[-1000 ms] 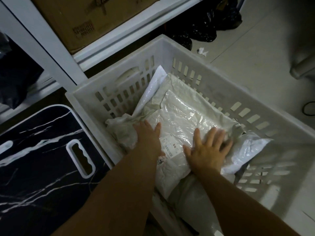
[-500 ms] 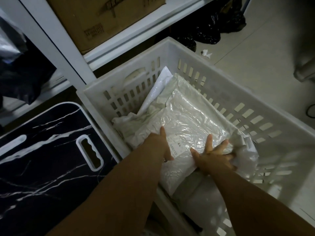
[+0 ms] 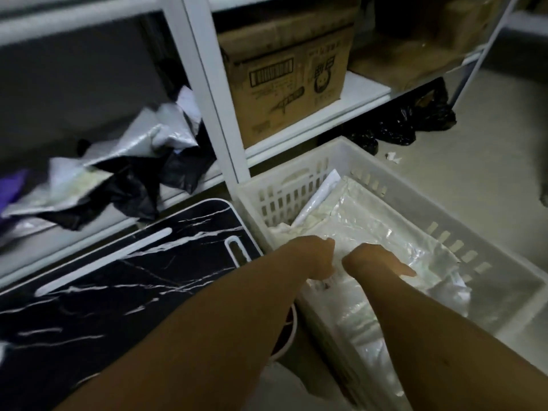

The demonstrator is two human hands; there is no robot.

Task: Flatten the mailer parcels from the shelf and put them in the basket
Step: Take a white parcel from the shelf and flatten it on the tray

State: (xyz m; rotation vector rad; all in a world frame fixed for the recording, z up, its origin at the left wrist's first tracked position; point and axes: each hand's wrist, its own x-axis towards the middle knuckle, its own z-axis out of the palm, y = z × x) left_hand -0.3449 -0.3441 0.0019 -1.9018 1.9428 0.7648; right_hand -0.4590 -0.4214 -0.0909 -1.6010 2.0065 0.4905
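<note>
On the lower shelf at the left, a crumpled heap of grey, black and pale plastic mailer bags (image 3: pixel 118 176) was seen, not yet flattened and well apart from the basket. Just below it, a black marble-patterned board with a white-edged handle slot (image 3: pixel 124 262) was laid flat, its edge beside the basket wall. The left hand (image 3: pixel 317 256) was held over the near part of the basket with its fingers curled under; whether anything was pinched in it could not be told. The right hand (image 3: pixel 376 261) was pressed, fingers extended, on the glossy white plastic mailer parcel (image 3: pixel 385 229), which was lying on top of other pale parcels inside the white slotted plastic basket (image 3: pixel 444 221).

A risk was judged: trapped air could puff the top parcel up again once pressure was lifted, and the slick film could let the stack slide toward the open right end.

Behind the white shelf upright (image 3: pixel 207 93), 1 brown printed cardboard box (image 3: pixel 284 81) was stored; black plastic bags (image 3: pixel 415 126) were lying on the floor beyond. The upright and the board's corner were judged to narrow the reach toward the heap.
</note>
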